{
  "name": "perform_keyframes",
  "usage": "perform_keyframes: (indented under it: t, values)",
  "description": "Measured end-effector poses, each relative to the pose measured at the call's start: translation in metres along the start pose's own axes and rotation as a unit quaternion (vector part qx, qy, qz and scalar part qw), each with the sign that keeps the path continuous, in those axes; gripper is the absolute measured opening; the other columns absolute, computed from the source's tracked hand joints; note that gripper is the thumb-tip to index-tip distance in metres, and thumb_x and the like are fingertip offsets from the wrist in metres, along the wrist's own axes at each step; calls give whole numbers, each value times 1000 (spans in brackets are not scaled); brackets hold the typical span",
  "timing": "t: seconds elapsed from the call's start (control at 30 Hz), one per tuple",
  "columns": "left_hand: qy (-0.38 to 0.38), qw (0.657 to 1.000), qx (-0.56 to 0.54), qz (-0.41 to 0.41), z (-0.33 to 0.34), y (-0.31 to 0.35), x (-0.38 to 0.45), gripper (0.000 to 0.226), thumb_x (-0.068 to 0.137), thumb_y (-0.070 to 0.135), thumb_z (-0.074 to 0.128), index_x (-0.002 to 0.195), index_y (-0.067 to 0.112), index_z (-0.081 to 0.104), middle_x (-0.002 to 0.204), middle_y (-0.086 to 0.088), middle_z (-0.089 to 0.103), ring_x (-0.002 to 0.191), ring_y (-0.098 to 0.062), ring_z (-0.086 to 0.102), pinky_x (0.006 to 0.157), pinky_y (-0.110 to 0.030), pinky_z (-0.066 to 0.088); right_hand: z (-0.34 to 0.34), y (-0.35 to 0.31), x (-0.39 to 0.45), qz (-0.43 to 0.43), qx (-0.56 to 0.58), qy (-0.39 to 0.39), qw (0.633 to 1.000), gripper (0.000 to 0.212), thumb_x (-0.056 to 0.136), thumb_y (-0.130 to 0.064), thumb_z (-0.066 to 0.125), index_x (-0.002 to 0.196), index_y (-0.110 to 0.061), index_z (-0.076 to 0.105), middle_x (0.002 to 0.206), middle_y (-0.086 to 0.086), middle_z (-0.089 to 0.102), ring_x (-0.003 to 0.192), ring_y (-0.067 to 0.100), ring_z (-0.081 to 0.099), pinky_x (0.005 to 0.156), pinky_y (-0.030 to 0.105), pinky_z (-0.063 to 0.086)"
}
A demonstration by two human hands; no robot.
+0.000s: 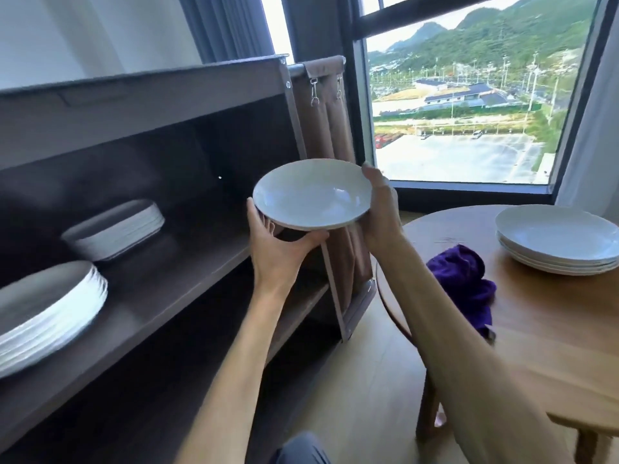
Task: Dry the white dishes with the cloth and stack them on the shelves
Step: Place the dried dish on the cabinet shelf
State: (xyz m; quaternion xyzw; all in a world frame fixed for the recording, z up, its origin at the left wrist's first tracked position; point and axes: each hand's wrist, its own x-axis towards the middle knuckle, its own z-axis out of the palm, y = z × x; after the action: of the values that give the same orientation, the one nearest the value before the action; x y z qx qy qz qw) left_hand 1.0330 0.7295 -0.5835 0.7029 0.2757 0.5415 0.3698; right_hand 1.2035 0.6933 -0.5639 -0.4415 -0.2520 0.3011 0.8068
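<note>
I hold the white dish in mid-air between both hands, left hand cupping its rim at seven o'clock, right hand gripping at three. The shelf lies at nine o'clock with two stacks on it. My worry: clipping the frame post on the way in, or setting it down crooked so it slides.

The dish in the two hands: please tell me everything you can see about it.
The dish is white, round and shallow, glossy like ceramic, and it looks whole. It is held in the air, slightly tilted, in front of the shelf unit. The left hand grips its near-left rim from below; the right hand holds its right rim. Nothing else touches it.
</note>
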Motion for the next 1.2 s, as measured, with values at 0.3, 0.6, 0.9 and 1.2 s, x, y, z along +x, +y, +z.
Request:
perform_keyframes:
  t: [0.3, 0.6, 0.9, 1.2]
  values:
    - [177, 972, 147, 48, -138, 33, -12, 118, 56, 50, 98, 151, 21, 34, 146, 12, 51, 137, -5, 46, 118, -34, 39, 130, 37, -53, 78, -20, -221, 972, 65, 77, -69, 62, 120, -20, 70, 117, 2, 74, 113, 22, 67, 109, 48, 47]
    - [321, 915, 241, 44, -248, 41, -48, 103, 61, 39, 97, 142, 30, 34, 117, 35, 43, 111, 36, 37, 91, 7, 29, 255, 79, -109, 100, -13, -362, 927, 60, 81, -67, 64, 119, -22, 70, 117, -4, 73, 117, 14, 63, 111, 41, 42]
    - [377, 886, 252, -97, -309, 21, -64, 130, 59, 43, 97, 161, 13, 21, 159, 2, 38, 148, -15, 34, 124, -33, 26, 312, 124, -140, 132, -10, -393, 910, 50, 77, -62, 70, 107, -22, 72, 95, -12, 77, 88, -1, 70, 81, 23, 48]
    - [405, 870, 239, -146, -329, 1, -65, 139, 54, 47, 98, 163, 16, 16, 163, -1, 34, 150, -15, 31, 125, -37, 26, 330, 157, -137, 136, -34, -404, 904, 64, 72, -66, 70, 118, -22, 73, 110, -8, 76, 109, 10, 67, 107, 36, 48]
